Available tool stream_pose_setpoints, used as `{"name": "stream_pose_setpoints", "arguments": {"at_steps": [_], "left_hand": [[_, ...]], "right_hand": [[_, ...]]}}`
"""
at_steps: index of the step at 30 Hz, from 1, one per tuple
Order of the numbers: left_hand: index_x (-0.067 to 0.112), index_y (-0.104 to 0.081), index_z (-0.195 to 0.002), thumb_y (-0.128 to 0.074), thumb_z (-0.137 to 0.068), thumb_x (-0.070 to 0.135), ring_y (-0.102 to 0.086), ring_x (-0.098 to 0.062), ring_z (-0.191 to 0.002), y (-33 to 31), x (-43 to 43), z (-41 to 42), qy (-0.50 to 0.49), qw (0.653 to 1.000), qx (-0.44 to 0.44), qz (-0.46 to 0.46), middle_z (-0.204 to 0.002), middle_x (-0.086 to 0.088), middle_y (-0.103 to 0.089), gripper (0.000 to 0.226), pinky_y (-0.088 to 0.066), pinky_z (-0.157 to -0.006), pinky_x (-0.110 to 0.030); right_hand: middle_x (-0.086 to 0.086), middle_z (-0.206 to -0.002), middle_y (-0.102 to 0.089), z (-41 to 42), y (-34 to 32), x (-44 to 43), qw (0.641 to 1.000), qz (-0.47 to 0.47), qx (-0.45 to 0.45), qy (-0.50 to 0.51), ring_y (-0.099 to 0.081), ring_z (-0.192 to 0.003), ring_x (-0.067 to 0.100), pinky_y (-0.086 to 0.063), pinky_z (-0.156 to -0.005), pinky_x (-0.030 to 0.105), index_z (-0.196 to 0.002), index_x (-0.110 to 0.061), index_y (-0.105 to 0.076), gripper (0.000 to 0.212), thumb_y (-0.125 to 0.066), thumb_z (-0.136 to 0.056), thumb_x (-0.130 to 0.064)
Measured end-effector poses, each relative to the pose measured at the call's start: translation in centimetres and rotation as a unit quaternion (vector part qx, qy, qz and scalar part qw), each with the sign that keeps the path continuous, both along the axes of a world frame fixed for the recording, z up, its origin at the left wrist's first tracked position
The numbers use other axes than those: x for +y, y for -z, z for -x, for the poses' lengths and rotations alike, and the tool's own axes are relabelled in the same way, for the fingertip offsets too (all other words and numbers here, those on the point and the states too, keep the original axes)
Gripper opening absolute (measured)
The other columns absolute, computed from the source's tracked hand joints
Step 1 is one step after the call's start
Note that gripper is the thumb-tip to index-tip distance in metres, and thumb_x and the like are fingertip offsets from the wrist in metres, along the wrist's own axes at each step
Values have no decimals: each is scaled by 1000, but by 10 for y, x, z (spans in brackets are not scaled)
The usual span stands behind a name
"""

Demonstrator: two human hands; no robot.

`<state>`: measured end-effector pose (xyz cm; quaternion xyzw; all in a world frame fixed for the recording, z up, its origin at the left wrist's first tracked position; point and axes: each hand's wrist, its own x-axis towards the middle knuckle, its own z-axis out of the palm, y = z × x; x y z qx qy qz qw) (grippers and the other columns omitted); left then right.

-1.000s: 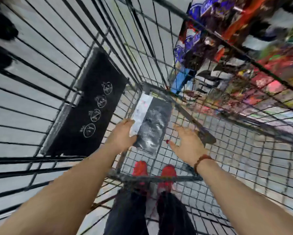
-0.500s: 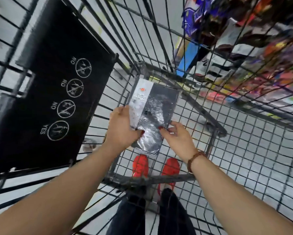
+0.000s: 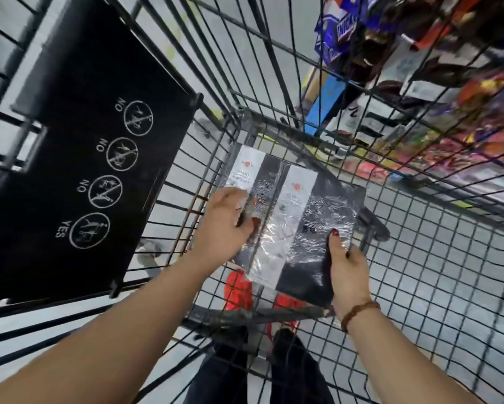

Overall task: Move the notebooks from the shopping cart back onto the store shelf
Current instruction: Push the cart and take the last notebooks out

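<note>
Two black notebooks in clear wrap, each with a white label strip, sit at the bottom of the wire shopping cart [image 3: 419, 287]. My right hand [image 3: 347, 269] grips the lower right corner of the upper notebook [image 3: 315, 225], lifted and slid rightward. My left hand [image 3: 224, 225] pinches the lower notebook [image 3: 245, 170] at its near edge, which lies partly under the upper one. The store shelf [image 3: 419, 83] with colourful goods shows through the cart's far right wall.
A black child-seat flap [image 3: 79, 158] with NO/YES pictograms stands at the cart's left. My red shoes [image 3: 239, 293] and dark trousers show through the mesh floor. Wire walls close in on all sides.
One stack has become two separated notebooks: my right hand took hold of the top one and slid it right, while my left hand stayed on the lower one.
</note>
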<state>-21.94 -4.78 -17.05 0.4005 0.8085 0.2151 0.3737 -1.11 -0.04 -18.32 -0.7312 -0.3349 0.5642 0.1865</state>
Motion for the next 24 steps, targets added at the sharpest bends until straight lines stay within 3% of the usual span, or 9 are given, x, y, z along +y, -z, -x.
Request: {"name": "stream_pose_setpoints", "arguments": {"at_steps": [2, 4, 6, 9, 12, 14, 17, 21, 24], "left_hand": [[12, -48, -133, -67, -80, 9, -47, -17, -115, 4, -4, 4, -57, 998, 8, 1, -129, -3, -46, 57, -34, -98, -18], [11, -44, -137, -67, -79, 6, -43, -13, -111, 3, -8, 5, -81, 997, 1, 4, -126, 0, -39, 63, -31, -100, -17], [10, -45, -136, -68, -77, 3, -45, -16, -112, 3, -10, 4, -84, 996, -2, -6, -124, 2, -39, 63, -32, -102, -20], [15, -48, -131, -71, -74, 8, -50, -17, -106, 8, -9, 0, -105, 994, 13, -14, -121, 0, -49, 61, -40, -93, -25], [14, -49, -127, -75, -72, 19, -48, -17, -109, 16, -4, 0, -118, 992, 37, 18, -119, 0, -49, 61, -38, -94, -26], [12, -53, -117, -76, -69, 26, -49, -24, -110, 21, 2, 1, -125, 989, 59, 45, -117, -7, -53, 55, -41, -94, -30], [11, -55, -117, -76, -70, 33, -45, -29, -113, 25, 7, -1, -134, 984, 68, 93, -116, -13, -56, 57, -39, -94, -34], [10, -58, -114, -77, -72, 33, -48, -30, -109, 17, 11, -5, -152, 982, 74, 91, -103, -7, -52, 52, -40, -90, -32], [16, -58, -101, -81, -66, 32, -53, -29, -103, 13, 9, -4, -154, 984, 27, 81, -101, -6, -54, 46, -46, -93, -40]], "right_hand": [[-2, -83, -64, -9, -3, 6, 998, -58, -20, 5, -60, -84, 17, -47, -76, 23, -83, -17, -61, 25, -58, -90, -40], [-1, -73, -55, -19, -6, 14, 992, -115, -40, 9, -52, -70, 13, -43, -65, 14, -75, -18, -56, 24, -57, -92, -36], [-3, -64, -44, -28, -7, 19, 986, -148, -74, 22, -41, -59, 10, -38, -56, 15, -66, -21, -46, 31, -57, -93, -32], [0, -61, -41, -44, -1, 21, 979, -158, -121, 34, -38, -56, 12, -36, -57, 26, -65, -19, -45, 33, -56, -92, -34], [-5, -62, -43, -47, 2, 17, 984, -148, -99, 13, -41, -55, 8, -36, -52, 13, -67, -23, -45, 29, -55, -93, -34], [-11, -72, -54, -45, 6, 13, 990, -122, -63, -3, -51, -62, -1, -37, -55, 2, -83, -23, -55, 14, -56, -93, -33], [-14, -82, -59, -43, 13, 7, 994, -98, -51, -11, -54, -74, -4, -38, -60, 4, -102, -16, -57, 18, -58, -91, -30], [-8, -80, -61, -48, 10, 9, 996, -87, -24, -11, -56, -72, 0, -38, -54, 0, -96, -14, -57, 14, -60, -90, -27], [-10, -82, -63, -52, 6, 12, 997, -79, -6, -13, -58, -74, 0, -40, -59, 2, -89, -23, -58, 6, -61, -90, -28]]}}
